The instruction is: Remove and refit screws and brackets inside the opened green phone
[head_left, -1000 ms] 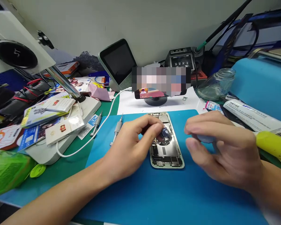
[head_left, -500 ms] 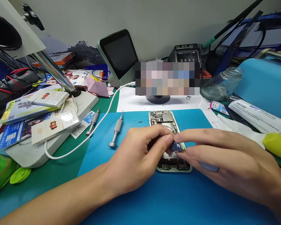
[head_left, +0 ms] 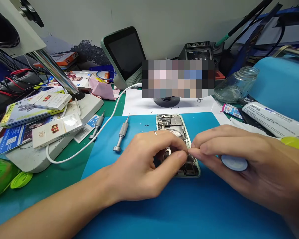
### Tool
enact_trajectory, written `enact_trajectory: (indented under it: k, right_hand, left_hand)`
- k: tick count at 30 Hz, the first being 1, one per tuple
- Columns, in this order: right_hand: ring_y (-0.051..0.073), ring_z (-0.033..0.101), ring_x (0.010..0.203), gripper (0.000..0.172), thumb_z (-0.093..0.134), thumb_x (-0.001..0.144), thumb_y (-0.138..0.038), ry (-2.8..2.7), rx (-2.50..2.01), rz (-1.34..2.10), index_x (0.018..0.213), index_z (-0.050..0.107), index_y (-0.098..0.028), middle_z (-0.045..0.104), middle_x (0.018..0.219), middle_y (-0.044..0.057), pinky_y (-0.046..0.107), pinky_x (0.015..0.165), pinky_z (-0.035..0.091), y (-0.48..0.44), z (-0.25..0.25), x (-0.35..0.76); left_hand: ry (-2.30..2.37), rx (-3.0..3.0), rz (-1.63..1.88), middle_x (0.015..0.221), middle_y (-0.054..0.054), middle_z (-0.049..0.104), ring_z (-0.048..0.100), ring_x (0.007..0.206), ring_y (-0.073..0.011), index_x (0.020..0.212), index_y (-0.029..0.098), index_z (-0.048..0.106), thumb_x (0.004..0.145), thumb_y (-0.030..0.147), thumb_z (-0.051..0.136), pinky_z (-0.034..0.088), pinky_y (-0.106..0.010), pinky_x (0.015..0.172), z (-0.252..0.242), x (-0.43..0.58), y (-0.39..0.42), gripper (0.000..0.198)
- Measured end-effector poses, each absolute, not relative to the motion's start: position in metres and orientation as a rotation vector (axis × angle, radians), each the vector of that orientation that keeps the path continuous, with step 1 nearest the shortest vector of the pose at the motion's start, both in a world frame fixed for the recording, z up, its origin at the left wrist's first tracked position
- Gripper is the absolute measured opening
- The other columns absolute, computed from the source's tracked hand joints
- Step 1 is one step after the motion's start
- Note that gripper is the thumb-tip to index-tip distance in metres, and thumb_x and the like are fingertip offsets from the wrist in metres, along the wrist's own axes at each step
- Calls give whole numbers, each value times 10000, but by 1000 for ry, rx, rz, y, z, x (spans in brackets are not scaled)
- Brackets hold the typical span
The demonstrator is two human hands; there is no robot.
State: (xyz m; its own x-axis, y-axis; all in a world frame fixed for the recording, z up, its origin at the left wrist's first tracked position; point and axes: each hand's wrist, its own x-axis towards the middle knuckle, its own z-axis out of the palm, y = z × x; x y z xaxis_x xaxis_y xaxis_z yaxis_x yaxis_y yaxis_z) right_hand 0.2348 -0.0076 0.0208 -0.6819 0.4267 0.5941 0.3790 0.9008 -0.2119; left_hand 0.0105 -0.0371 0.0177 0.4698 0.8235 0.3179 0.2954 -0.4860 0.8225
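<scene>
Meeting by phone edge point(head_left: 186, 132), hands point(head_left: 147, 166), mat point(head_left: 149, 215) around

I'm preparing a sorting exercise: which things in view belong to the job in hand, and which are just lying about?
Likely job things:
opened phone, partly behind the left hand
pale round thing in the right hand
blue mat
screwdriver on it

Apparently lying about:
glass jar
pink paper

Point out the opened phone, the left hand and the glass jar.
Phone point(head_left: 176, 122), head view: its exposed upper insides.
Left hand point(head_left: 142, 162), head view: back of hand.
Glass jar point(head_left: 231, 88), head view: clear side wall.
</scene>
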Motion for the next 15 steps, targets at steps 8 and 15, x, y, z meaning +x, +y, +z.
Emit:
enact_trajectory:
  k: [8, 15]
  right_hand:
    - [46, 619, 693, 89, 598, 1014, -224, -2444, -592, -40, 1075, 649, -184, 714, 912, -14, 174, 587, 452, 16, 18, 245]
    - [44, 606, 587, 166, 593, 1022, -289, -2667, -569, 131, 1149, 669, -215, 735, 874, -59, 207, 538, 422, 22, 11, 255]
  left_hand:
    - [1240, 2333, 1120, 749, 15, 672, 569, 679, -85, 934, 141, 720, 966, 144, 624, 428, -227, 678, 11, 5, -31, 101]
    - [1372, 2319, 1104, 524, 72, 494, 400, 470, -63, 843, 160, 741, 898, 171, 626, 304, -234, 515, 11, 5, -31, 128]
